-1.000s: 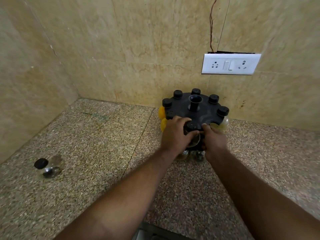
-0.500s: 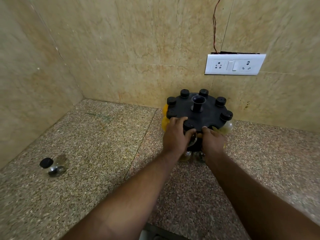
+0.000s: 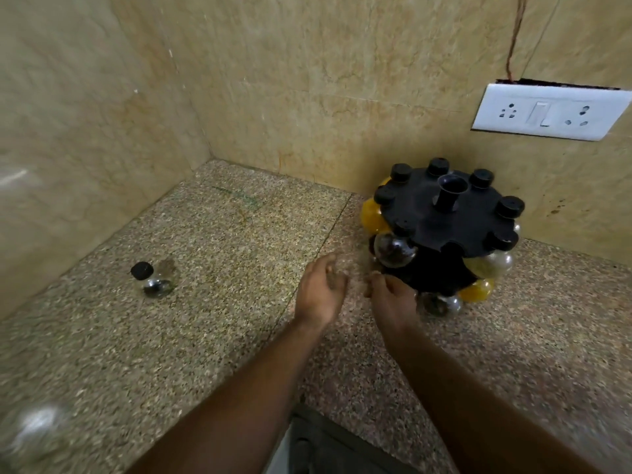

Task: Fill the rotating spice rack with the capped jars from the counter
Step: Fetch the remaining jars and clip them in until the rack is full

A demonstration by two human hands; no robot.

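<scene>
One capped jar [image 3: 152, 280] on counter [image 3: 222, 354], well left of left grip [image 3: 319, 292], seemingly upright; left grip nearer, fingers slack, empty. Right grip [image 3: 393, 302] slack, empty, just before spice rack [image 3: 444, 217].

On the counter [image 3: 205, 336], far right, close against the back wall [image 3: 307, 97]: rotating spice rack [image 3: 444, 213], jars [image 3: 395, 249] seated around its rim. Above it on that wall, a switch-and-socket plate [image 3: 547, 112]. Well apart at left, near the side wall [image 3: 68, 131]: one capped jar [image 3: 152, 280]. Between them, just before the rack: left hand [image 3: 319, 290] and right hand [image 3: 393, 302], side by side.
</scene>
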